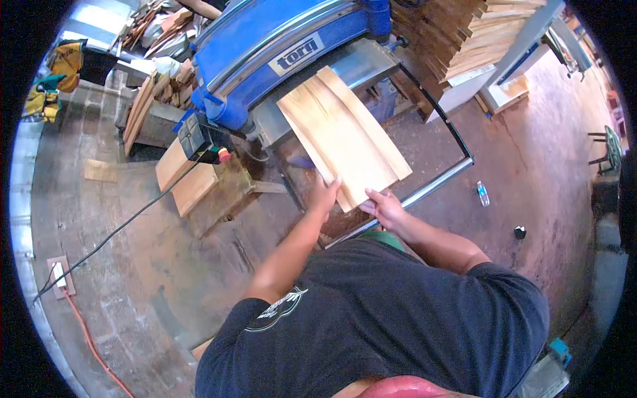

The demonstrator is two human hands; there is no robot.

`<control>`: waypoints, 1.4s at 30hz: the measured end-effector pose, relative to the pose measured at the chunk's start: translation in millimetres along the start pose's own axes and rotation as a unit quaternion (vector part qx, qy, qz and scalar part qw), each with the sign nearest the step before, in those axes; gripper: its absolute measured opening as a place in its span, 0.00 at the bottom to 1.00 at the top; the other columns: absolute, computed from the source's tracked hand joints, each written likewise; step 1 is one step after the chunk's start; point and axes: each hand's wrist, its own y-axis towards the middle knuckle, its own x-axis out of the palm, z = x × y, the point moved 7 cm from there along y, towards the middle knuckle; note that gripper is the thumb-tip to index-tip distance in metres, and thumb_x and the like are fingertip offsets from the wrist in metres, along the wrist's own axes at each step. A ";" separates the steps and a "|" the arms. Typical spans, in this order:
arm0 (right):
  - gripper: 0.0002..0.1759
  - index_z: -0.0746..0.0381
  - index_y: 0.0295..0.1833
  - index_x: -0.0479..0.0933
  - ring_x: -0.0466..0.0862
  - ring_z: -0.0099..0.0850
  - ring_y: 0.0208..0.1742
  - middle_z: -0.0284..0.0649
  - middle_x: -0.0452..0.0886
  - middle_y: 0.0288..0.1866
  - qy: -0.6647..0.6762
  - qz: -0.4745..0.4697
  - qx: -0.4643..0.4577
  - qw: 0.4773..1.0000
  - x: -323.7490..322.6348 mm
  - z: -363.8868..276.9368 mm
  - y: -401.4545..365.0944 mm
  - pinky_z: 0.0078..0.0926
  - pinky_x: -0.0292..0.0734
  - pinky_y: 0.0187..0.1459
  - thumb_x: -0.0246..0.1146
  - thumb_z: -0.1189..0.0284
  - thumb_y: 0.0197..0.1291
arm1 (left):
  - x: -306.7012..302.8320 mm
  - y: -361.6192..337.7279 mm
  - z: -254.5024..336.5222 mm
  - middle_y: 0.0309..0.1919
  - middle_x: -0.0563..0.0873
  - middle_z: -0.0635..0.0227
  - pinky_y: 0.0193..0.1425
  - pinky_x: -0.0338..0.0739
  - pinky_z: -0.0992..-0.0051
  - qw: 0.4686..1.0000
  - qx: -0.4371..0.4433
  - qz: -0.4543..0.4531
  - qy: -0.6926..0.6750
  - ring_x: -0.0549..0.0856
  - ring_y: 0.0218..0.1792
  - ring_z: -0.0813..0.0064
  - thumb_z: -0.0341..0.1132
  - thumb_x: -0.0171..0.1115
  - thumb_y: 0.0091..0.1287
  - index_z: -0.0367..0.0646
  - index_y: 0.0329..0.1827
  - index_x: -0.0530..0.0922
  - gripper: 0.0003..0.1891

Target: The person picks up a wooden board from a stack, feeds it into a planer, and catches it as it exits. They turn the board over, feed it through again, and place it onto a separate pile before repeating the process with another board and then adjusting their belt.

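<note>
A wide, pale wooden board (345,136) with darker grain streaks extends from my hands to the blue machine marked "torq" (285,53). The board's far end lies at the machine's metal bed (361,62), close under the blue housing. My left hand (323,198) grips the near left edge, with its thumb on top. At the near end, my right hand (385,208) holds the board, thumb above and fingers partly hidden beneath. Below the board, a metal roller bar (434,180) runs across the front of the machine's frame.
Left of the machine hangs a black control box (204,138) with a red button; its cable crosses to a power strip (60,273). Boards (186,178) lie beside it. Stacked planks (488,40) stand at upper right. A bottle (482,194) lies on the floor.
</note>
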 end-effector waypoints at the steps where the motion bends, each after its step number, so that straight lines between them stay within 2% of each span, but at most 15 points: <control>1: 0.20 0.67 0.59 0.65 0.84 0.37 0.50 0.46 0.79 0.53 -0.012 0.007 0.002 1.000 -5.4 -1.0 -6.2 0.34 0.83 0.50 0.60 0.71 0.66 | 3.3 -1.7 -1.4 0.57 0.79 0.53 0.57 0.75 0.68 1.000 0.001 -0.002 0.019 0.80 0.55 0.64 0.33 0.64 0.62 0.41 0.73 0.57 0.37; 3: 0.21 0.68 0.60 0.65 0.85 0.38 0.48 0.47 0.80 0.52 -0.014 0.015 0.003 1.000 -16.6 0.9 -12.7 0.33 0.85 0.48 0.60 0.71 0.67 | 8.9 -11.0 28.5 0.62 0.74 0.49 0.64 0.70 0.63 0.999 -0.016 -0.004 0.049 0.75 0.62 0.60 0.36 0.66 0.61 0.39 0.73 0.58 0.38; 5: 0.21 0.68 0.60 0.64 0.86 0.38 0.46 0.48 0.80 0.50 -0.005 0.009 -0.011 1.000 -22.1 3.7 -18.4 0.32 0.85 0.46 0.60 0.72 0.66 | 11.3 -10.3 82.9 0.68 0.66 0.45 0.72 0.58 0.54 0.848 0.297 0.154 0.411 0.65 0.70 0.55 0.40 0.68 0.58 0.38 0.73 0.58 0.41; 6: 0.20 0.68 0.59 0.65 0.85 0.38 0.46 0.47 0.80 0.51 -0.020 0.031 -0.031 0.999 -23.6 1.1 -24.9 0.34 0.85 0.47 0.61 0.73 0.66 | 22.6 5.2 87.1 0.74 0.56 0.46 0.76 0.46 0.48 0.838 0.307 0.076 0.444 0.54 0.75 0.53 0.48 0.66 0.60 0.39 0.74 0.56 0.44; 11: 0.19 0.65 0.58 0.66 0.84 0.36 0.45 0.43 0.80 0.48 0.007 0.030 -0.041 0.999 -16.6 3.8 -34.5 0.36 0.83 0.48 0.62 0.74 0.65 | 63.6 112.2 113.0 0.76 0.52 0.51 0.77 0.41 0.47 0.791 0.287 -0.070 0.536 0.49 0.77 0.56 0.61 0.55 0.63 0.42 0.76 0.53 0.45; 17: 0.21 0.66 0.56 0.66 0.77 0.27 0.35 0.36 0.75 0.40 0.022 0.105 -0.034 0.994 -26.1 -1.2 -33.3 0.30 0.77 0.37 0.66 0.72 0.61 | 62.5 185.9 126.6 0.77 0.50 0.51 0.77 0.40 0.48 0.793 0.222 0.032 0.567 0.47 0.78 0.54 0.67 0.48 0.65 0.45 0.77 0.53 0.45; 23: 0.26 0.62 0.61 0.66 0.75 0.26 0.45 0.34 0.75 0.49 0.019 0.079 -0.081 0.993 -31.0 -17.1 -23.4 0.29 0.75 0.46 0.67 0.72 0.59 | 137.6 51.6 103.6 0.75 0.54 0.49 0.74 0.39 0.41 0.713 0.433 -0.088 0.545 0.52 0.76 0.48 0.65 0.49 0.65 0.51 0.76 0.57 0.41; 25: 0.29 0.61 0.64 0.64 0.75 0.28 0.53 0.36 0.75 0.55 0.090 0.036 -0.210 0.973 -8.8 -42.9 -28.4 0.28 0.73 0.53 0.67 0.74 0.58 | 142.1 9.0 107.9 0.75 0.56 0.49 0.74 0.39 0.41 0.693 0.470 -0.114 0.535 0.53 0.76 0.47 0.64 0.48 0.66 0.51 0.76 0.58 0.39; 28: 0.33 0.63 0.67 0.61 0.73 0.30 0.61 0.40 0.74 0.60 -0.023 0.035 -0.282 0.959 -0.9 -55.9 -38.4 0.29 0.70 0.61 0.66 0.75 0.58 | 124.8 -24.2 136.6 0.75 0.57 0.51 0.76 0.42 0.48 0.759 0.441 -0.190 0.439 0.54 0.76 0.51 0.60 0.41 0.72 0.46 0.74 0.61 0.35; 31: 0.34 0.62 0.69 0.62 0.73 0.31 0.62 0.41 0.74 0.62 -0.246 0.067 -0.331 0.908 31.9 -90.9 -66.0 0.30 0.70 0.62 0.66 0.77 0.57 | 63.8 -48.3 181.5 0.75 0.56 0.49 0.78 0.41 0.57 0.869 0.451 -0.093 0.181 0.55 0.76 0.53 0.59 0.43 0.72 0.40 0.74 0.59 0.36; 33: 0.34 0.61 0.65 0.68 0.74 0.38 0.64 0.45 0.73 0.65 -0.317 -0.079 -0.479 0.815 70.6 -102.4 -81.2 0.36 0.70 0.61 0.66 0.83 0.49 | 13.9 -49.9 182.6 0.74 0.57 0.51 0.77 0.50 0.61 0.931 0.365 0.011 -0.005 0.59 0.74 0.53 0.65 0.42 0.70 0.35 0.76 0.49 0.45; 34: 0.34 0.55 0.65 0.72 0.73 0.42 0.66 0.46 0.72 0.68 -0.470 -0.075 -0.533 0.699 87.0 -110.5 -87.8 0.39 0.70 0.62 0.67 0.80 0.48 | 3.3 -59.6 191.8 0.74 0.57 0.51 0.77 0.51 0.62 0.937 0.274 -0.033 -0.214 0.60 0.73 0.56 0.62 0.39 0.72 0.34 0.76 0.50 0.42; 36: 0.31 0.52 0.63 0.73 0.73 0.42 0.67 0.46 0.72 0.66 -0.561 -0.096 -0.542 0.619 110.0 -105.8 -95.2 0.40 0.70 0.62 0.66 0.76 0.50 | -25.3 -65.4 181.1 0.69 0.65 0.52 0.70 0.66 0.62 0.870 0.119 -0.076 -0.471 0.69 0.68 0.60 0.52 0.43 0.75 0.36 0.73 0.54 0.33; 38: 0.27 0.48 0.64 0.73 0.71 0.41 0.68 0.44 0.73 0.66 -0.699 -0.127 -0.541 0.450 125.5 -84.8 -91.5 0.42 0.66 0.64 0.63 0.65 0.55 | -53.7 -54.3 133.4 0.64 0.71 0.54 0.65 0.71 0.62 0.925 0.059 -0.041 -0.373 0.74 0.63 0.61 0.48 0.48 0.74 0.37 0.70 0.59 0.29; 42: 0.33 0.46 0.70 0.65 0.65 0.44 0.72 0.44 0.68 0.70 -0.788 -0.176 -0.470 0.357 127.2 -27.4 -77.9 0.49 0.59 0.68 0.60 0.56 0.57 | -83.9 -30.9 -23.6 0.45 0.83 0.58 0.49 0.82 0.63 0.932 -0.193 0.028 -0.305 0.84 0.46 0.62 0.40 0.60 0.68 0.36 0.58 0.73 0.20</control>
